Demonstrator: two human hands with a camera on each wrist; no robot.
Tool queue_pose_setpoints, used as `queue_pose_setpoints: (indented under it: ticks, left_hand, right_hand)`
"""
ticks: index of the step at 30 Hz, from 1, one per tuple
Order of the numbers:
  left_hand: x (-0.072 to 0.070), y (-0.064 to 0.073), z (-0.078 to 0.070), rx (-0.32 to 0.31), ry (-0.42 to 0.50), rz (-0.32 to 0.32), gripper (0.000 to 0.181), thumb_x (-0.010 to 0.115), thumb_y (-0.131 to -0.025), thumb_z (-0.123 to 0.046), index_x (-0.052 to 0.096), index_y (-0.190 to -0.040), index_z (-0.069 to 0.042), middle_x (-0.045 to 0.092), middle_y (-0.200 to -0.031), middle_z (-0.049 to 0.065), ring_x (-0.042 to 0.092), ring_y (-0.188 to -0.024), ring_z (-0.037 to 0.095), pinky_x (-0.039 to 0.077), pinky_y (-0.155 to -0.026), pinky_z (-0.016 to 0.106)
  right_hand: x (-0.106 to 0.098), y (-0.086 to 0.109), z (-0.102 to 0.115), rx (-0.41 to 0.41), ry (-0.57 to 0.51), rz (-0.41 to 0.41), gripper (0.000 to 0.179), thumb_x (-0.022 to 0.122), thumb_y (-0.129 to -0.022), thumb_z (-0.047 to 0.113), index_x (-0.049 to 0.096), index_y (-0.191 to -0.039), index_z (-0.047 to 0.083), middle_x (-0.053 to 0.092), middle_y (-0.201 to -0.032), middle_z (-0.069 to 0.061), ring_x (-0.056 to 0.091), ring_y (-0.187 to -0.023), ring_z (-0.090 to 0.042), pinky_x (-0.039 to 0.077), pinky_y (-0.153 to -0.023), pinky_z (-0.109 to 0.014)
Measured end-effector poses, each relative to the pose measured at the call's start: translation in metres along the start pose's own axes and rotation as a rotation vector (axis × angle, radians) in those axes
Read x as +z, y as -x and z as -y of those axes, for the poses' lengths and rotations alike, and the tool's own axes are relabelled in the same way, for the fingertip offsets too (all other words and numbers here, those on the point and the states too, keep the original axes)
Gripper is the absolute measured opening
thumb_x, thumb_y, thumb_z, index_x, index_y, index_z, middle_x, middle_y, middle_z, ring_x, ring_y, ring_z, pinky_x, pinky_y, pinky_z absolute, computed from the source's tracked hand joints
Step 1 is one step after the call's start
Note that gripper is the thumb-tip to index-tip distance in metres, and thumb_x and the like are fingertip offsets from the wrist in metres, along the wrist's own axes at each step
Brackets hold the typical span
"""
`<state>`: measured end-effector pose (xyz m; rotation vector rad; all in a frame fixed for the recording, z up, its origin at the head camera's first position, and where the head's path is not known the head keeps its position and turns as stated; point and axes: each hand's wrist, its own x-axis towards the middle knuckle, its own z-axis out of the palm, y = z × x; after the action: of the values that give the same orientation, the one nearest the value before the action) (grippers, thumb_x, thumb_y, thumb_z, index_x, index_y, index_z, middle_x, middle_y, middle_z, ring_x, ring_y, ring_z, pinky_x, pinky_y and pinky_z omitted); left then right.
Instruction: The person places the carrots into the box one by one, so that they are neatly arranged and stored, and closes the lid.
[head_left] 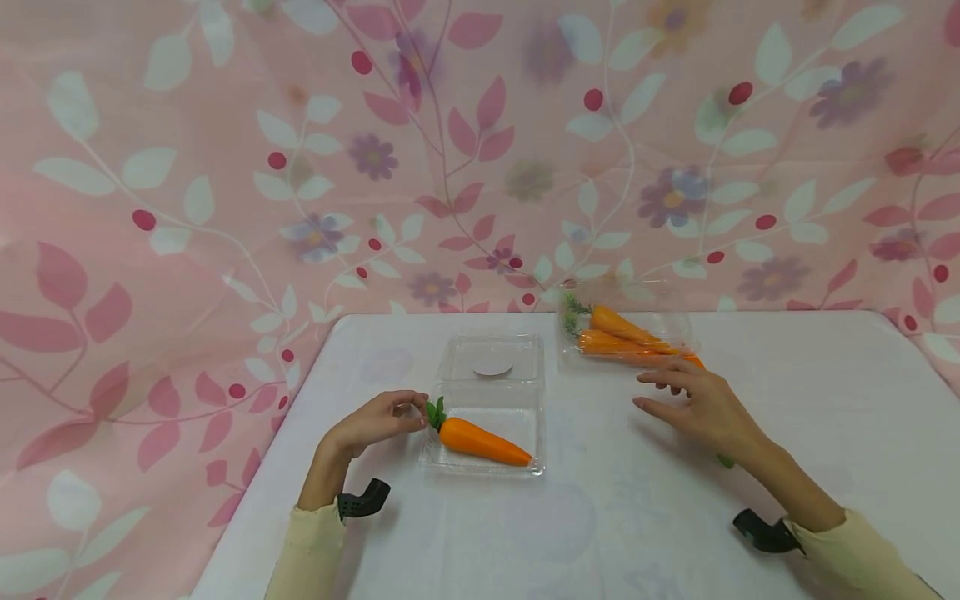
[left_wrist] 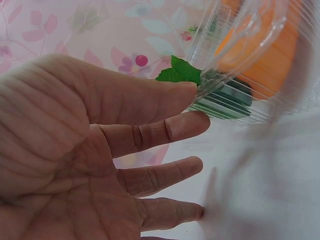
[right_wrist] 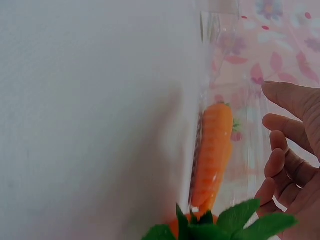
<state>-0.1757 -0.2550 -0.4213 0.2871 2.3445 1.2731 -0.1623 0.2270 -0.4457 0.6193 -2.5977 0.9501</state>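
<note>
An orange toy carrot (head_left: 485, 442) with green leaves lies slanted in the base of an open clear plastic box (head_left: 480, 468). At the box's left edge is my left hand (head_left: 381, 423), pinching the rim between thumb and index finger beside the leaves; its other fingers (left_wrist: 165, 175) extend loosely. My right hand (head_left: 701, 408) hovers over the table with nothing in it, fingers (right_wrist: 287, 127) loosely bent. Beneath it lies another carrot, mostly hidden, with green leaves (head_left: 725, 460) showing by the wrist.
Behind the right hand, a second clear plastic box (head_left: 562, 354) holds carrots (head_left: 611, 340) with feathery green tops. The first box's lid (head_left: 457, 360) is folded back, away from me, with a pale oval on it. A pink floral cloth (head_left: 450, 167) hangs behind the white table (head_left: 600, 550).
</note>
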Motion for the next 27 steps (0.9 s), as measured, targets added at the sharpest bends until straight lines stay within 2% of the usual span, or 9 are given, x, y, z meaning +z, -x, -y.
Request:
queue_pose_setpoints:
  ticks: [8,16,22,27]
  left_hand:
    - [0.000,0.001,-0.001,-0.011,0.010,0.002,0.012,0.065,-0.093,-0.016,0.063,-0.096,-0.005,0.046,-0.146,0.021,0.028,-0.140,0.048,0.026,-0.109,0.063]
    - [0.000,0.000,-0.001,-0.006,0.000,0.005,0.012,0.065,-0.094,-0.016,0.063,-0.096,-0.005,0.046,-0.145,0.021,0.029,-0.139,0.047,0.025,-0.109,0.063]
    - [0.000,0.000,0.000,-0.007,0.006,0.010,0.011,0.065,-0.094,-0.016,0.063,-0.095,-0.005,0.046,-0.145,0.021,0.028,-0.140,0.047,0.025,-0.110,0.063]
    - [0.000,-0.001,0.000,-0.007,0.012,0.014,0.011,0.065,-0.094,-0.016,0.063,-0.095,-0.005,0.046,-0.145,0.021,0.028,-0.140,0.047,0.026,-0.109,0.062]
  right_hand:
    - [-0.011,0.007,-0.012,-0.006,0.049,-0.045,0.035,0.088,-0.073,0.017,0.076,-0.106,0.012,0.065,-0.094,-0.005,0.058,-0.083,-0.021,0.054,-0.067,-0.044]
    - [-0.020,0.017,-0.025,0.030,0.097,-0.047,0.037,0.088,-0.074,0.021,0.076,-0.107,0.009,0.061,-0.096,-0.005,0.050,-0.076,-0.018,0.047,-0.057,-0.027]
    - [-0.025,0.022,-0.034,0.096,0.140,-0.034,0.034,0.087,-0.076,0.025,0.077,-0.104,0.008,0.061,-0.095,-0.005,0.052,-0.079,-0.020,0.049,-0.060,-0.029]
    - [-0.028,0.027,-0.040,0.116,0.163,-0.035,0.033,0.087,-0.075,0.024,0.076,-0.099,0.005,0.061,-0.093,-0.006,0.052,-0.078,-0.023,0.047,-0.059,-0.029]
